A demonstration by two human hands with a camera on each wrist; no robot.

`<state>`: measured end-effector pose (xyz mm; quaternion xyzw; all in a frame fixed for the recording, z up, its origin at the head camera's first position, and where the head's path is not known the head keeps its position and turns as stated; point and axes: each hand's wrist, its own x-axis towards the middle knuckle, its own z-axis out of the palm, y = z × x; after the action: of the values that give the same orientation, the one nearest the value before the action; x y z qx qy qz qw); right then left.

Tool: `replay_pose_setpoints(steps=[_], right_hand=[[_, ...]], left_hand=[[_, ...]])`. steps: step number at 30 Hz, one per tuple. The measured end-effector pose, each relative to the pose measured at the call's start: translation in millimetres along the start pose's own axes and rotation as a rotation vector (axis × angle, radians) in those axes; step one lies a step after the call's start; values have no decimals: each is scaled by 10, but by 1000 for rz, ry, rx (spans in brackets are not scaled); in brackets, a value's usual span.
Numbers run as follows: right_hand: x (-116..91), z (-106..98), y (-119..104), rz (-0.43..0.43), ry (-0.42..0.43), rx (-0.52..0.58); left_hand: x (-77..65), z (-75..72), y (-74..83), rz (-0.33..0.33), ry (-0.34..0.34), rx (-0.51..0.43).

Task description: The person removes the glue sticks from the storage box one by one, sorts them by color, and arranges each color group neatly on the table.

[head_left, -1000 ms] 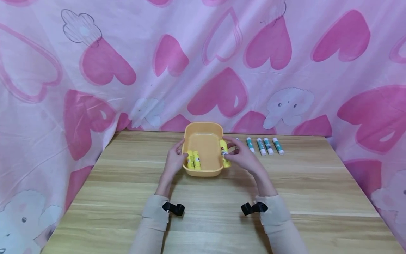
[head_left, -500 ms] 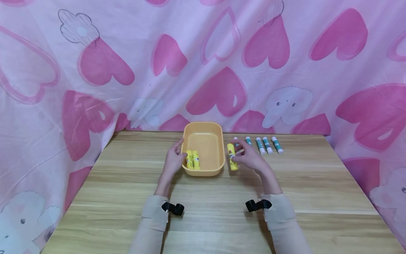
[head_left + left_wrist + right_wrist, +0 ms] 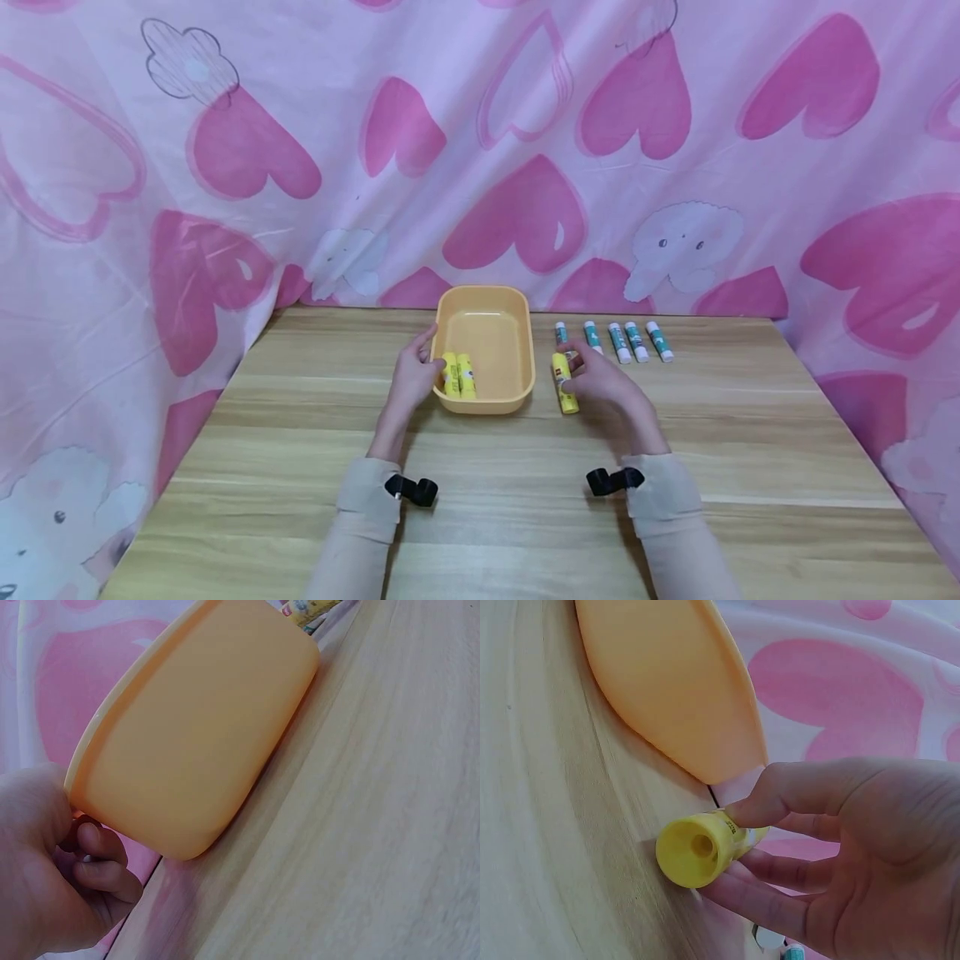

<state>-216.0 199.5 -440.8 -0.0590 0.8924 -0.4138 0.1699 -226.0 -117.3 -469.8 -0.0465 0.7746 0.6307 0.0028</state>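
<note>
My left hand grips the left rim of an orange plastic bin, thumb over the edge. Two yellow glue sticks lie side by side in the bin's near left corner. To the right of the bin, my right hand pinches another yellow glue stick between thumb and fingers. In the right wrist view that yellow glue stick shows its round hollow end, low over the tabletop; whether it touches the wood I cannot tell. The left wrist view shows the bin's outer wall.
Several green-and-white glue sticks lie in a row at the back of the wooden table, right of the bin. Behind it hangs a pink curtain with hearts, reaching down both sides.
My right hand has carried the yellow glue stick from the bin's right rim rightward and toward me, down near the tabletop. The left hand has stayed on the bin.
</note>
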Motion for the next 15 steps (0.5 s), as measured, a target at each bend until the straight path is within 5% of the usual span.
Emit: replay_pose_setpoints(steps=[15], right_hand=[[52,-32,77,62,-33,28]], left_hand=[[3,6,-9,-11,1,6]])
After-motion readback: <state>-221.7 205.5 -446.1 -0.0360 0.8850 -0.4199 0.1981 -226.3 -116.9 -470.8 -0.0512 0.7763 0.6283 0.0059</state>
